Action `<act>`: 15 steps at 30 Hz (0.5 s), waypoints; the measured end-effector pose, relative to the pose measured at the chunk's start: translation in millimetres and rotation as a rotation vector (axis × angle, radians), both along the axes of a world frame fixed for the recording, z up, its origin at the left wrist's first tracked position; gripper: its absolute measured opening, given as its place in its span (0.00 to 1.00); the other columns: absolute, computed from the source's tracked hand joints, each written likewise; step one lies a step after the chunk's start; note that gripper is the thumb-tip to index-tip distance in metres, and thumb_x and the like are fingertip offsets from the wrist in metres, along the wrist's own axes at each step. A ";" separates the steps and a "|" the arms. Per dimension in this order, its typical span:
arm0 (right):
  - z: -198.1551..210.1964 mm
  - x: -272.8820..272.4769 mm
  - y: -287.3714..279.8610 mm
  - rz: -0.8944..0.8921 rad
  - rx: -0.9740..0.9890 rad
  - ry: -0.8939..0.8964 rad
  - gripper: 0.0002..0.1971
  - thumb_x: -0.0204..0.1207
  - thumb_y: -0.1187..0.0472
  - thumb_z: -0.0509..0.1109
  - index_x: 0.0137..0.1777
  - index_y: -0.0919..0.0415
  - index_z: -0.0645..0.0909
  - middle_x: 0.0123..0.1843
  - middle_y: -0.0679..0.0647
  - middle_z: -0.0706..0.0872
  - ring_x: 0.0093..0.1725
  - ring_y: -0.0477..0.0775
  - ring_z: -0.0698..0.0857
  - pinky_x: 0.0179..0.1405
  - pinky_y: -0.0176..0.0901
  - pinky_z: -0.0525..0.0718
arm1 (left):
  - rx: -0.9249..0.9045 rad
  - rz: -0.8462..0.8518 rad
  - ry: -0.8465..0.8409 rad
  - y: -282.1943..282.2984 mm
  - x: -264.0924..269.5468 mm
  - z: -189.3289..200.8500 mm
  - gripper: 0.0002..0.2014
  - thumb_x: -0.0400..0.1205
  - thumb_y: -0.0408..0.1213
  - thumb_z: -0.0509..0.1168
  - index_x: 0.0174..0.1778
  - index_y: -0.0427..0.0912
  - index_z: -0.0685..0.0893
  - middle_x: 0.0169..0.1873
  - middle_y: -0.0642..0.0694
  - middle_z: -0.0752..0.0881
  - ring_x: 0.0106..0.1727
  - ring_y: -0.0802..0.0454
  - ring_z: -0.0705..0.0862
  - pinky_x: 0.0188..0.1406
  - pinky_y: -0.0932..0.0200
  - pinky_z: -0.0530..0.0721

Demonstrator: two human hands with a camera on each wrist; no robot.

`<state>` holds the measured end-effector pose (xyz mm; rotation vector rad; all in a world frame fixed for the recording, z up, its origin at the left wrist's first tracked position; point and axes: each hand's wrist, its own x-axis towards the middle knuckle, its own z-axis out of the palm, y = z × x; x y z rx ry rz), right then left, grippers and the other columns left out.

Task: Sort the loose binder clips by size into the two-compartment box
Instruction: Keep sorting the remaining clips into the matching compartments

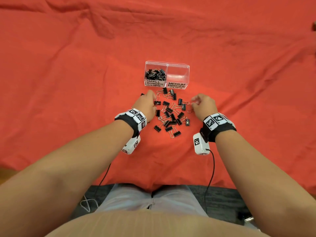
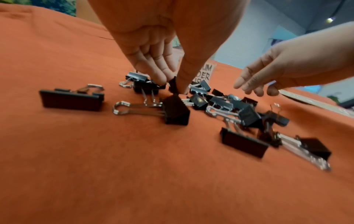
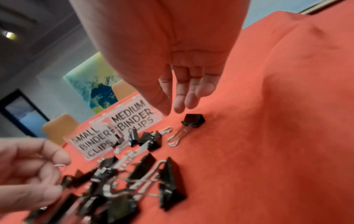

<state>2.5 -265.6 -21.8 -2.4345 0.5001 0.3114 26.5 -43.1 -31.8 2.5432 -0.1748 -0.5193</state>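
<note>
Nearest us the loose clips (image 1: 171, 115) lie heaped on the cloth (image 1: 68, 82), within reach of both hands. Our left hand (image 1: 147, 106) pinches one clip (image 2: 173, 87) at the heap's edge to lift it; our right hand (image 1: 203, 104) hangs above with relaxed fingers, holding nothing. Beyond stands the box (image 1: 177, 65): small side filled, medium side bare, probably where these go.

Head view: bright, even light on my end. The red cloth (image 1: 85, 65) is saturated, with soft shadows in its creases at 11 o'clock. Glare sits on the clear box (image 1: 177, 72). Edges bow, wide-angle. Left wrist view: dimmer, cloth reads orange; clip pile (image 2: 239, 115) is smeared at 4 o'clock. Right wrist view: I see a ceiling lamp (image 3: 8, 35) at 10 o'clock, and the left hand (image 3: 28, 171) is blurred at 8 o'clock.
</note>
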 end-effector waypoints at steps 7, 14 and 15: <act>-2.3 -24.2 32.6 0.256 0.114 0.077 0.03 0.73 0.61 0.71 0.45 0.54 0.82 0.38 0.52 0.84 0.36 0.51 0.81 0.40 0.41 0.81 | -0.136 0.186 0.011 10.8 3.5 12.0 0.10 0.82 0.28 0.57 0.51 0.38 0.84 0.48 0.45 0.73 0.43 0.50 0.75 0.50 0.58 0.77; -10.2 -20.9 43.8 0.380 0.024 0.106 0.12 0.70 0.58 0.76 0.52 0.58 0.81 0.40 0.51 0.77 0.40 0.52 0.78 0.39 0.42 0.73 | -0.116 0.115 -0.018 2.6 -9.6 16.9 0.10 0.83 0.28 0.53 0.50 0.35 0.81 0.50 0.45 0.71 0.40 0.49 0.75 0.46 0.56 0.78; -9.4 -19.8 42.4 0.376 0.032 0.102 0.10 0.71 0.59 0.75 0.51 0.58 0.81 0.41 0.52 0.78 0.40 0.52 0.78 0.39 0.42 0.74 | -0.121 0.117 -0.015 2.0 -11.1 16.4 0.10 0.84 0.29 0.53 0.51 0.35 0.80 0.51 0.44 0.71 0.39 0.48 0.75 0.46 0.54 0.79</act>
